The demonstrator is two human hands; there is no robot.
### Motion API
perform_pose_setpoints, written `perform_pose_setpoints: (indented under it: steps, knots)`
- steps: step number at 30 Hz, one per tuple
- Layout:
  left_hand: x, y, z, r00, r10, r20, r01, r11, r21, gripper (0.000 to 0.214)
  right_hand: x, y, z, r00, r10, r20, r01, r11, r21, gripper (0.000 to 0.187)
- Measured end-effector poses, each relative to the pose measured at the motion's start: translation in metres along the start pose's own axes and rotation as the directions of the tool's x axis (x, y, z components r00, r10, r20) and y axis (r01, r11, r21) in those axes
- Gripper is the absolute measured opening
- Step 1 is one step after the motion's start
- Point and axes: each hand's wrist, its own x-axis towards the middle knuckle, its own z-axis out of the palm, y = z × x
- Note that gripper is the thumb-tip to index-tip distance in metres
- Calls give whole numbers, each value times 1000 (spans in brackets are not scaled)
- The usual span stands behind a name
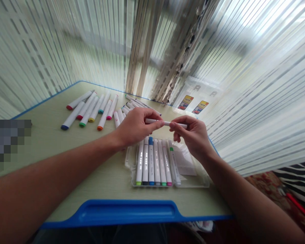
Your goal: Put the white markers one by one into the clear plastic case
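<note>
Both of my hands hold one white marker pen [166,123] level above the small table [66,162]. My left hand [136,126] pinches its left end between thumb and fingers. My right hand [193,134] grips its right end. Directly below them lies a clear plastic case [193,181] with several white markers [154,162] side by side, their coloured caps pointing toward me.
More markers [91,110] with coloured caps lie in a loose row at the table's far left, and a pile of others [132,105] sits behind my left hand. A blue groove [127,211] runs along the table's near edge. Striped curtains hang all round; a red-patterned fabric [274,193] shows at right.
</note>
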Motion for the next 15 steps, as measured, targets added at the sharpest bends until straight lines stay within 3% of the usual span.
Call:
perform_pose_setpoints:
  steps: [6, 15]
  knots:
    - [3, 4, -4, 994, -90, -61, 84, 992, -94, 25, 2, -2, -1, 999, 40, -14, -38, 986, 164, 21]
    - [7, 3, -3, 977, -187, -99, 149, 942, -301, 12, 6, -5, -4, 993, 112, -40, -98, 962, 254, 22]
